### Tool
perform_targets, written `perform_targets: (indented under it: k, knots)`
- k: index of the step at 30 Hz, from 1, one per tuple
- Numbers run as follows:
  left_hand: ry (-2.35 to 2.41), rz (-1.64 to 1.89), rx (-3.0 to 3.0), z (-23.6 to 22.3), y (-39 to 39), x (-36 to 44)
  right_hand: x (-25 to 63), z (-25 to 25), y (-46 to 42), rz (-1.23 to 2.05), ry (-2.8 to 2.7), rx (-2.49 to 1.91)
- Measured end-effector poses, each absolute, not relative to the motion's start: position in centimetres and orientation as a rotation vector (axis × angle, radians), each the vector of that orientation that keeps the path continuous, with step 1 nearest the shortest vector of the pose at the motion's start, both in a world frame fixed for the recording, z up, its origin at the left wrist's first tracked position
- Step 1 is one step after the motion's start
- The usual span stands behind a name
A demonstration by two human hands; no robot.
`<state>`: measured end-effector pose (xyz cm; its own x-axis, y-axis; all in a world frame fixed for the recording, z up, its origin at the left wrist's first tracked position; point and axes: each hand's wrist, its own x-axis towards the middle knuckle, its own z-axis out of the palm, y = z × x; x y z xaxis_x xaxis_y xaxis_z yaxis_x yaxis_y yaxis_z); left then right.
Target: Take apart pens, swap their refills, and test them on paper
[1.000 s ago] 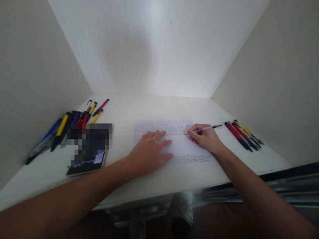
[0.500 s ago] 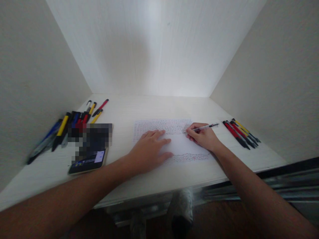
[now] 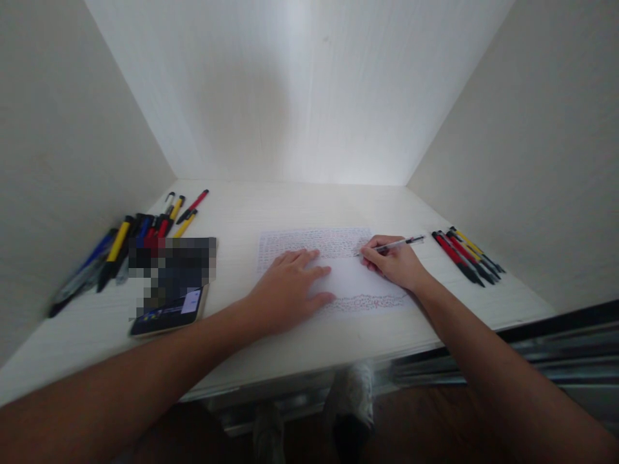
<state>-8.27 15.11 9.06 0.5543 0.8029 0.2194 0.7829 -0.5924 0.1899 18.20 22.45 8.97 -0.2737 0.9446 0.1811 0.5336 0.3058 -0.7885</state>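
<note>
Desk (image 3: 300, 207): white surface, walled on the left, right and far sides. Sheet of paper (image 3: 355, 276): flat, centre, with dense script across its far part, a blank band, then a strip of dark and reddish marks near me. Left-hand pile of pens (image 3: 120, 245): loose, overlapping, yellow, red, blue and black, against the left wall. Smartphone (image 3: 191, 303): flat, between that pile and the sheet, upper portion obscured. Right-hand row of pens (image 3: 449, 251): side by side, well apart from the sheet, ends slanting right and nearward.

My left hand (image 3: 290, 290): palm down over the left part of the sheet, fingers apart, nothing gripped. My right hand (image 3: 399, 264): resting at the sheet's right side, thumb and fingers clamped on a clear-barrelled pen (image 3: 397, 244).

Pen's position: inside my right grip, hence nearer that hand; from my left fingertips it lies right and slightly far. Long axis: mostly left to right, tip pointing left and slightly nearward, at the near border of the far script. Opposite end projects right, past my knuckles. Tip contact with paper: I cannot confirm.
</note>
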Motion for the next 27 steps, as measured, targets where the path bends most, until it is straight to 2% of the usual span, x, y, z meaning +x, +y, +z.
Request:
perform_targets:
  k: [27]
  knots:
    - [1.384, 0.438, 2.705, 8.98, 15.07, -8.38, 18.28, 8.98, 22.43, 0.79, -1.878, -1.353]
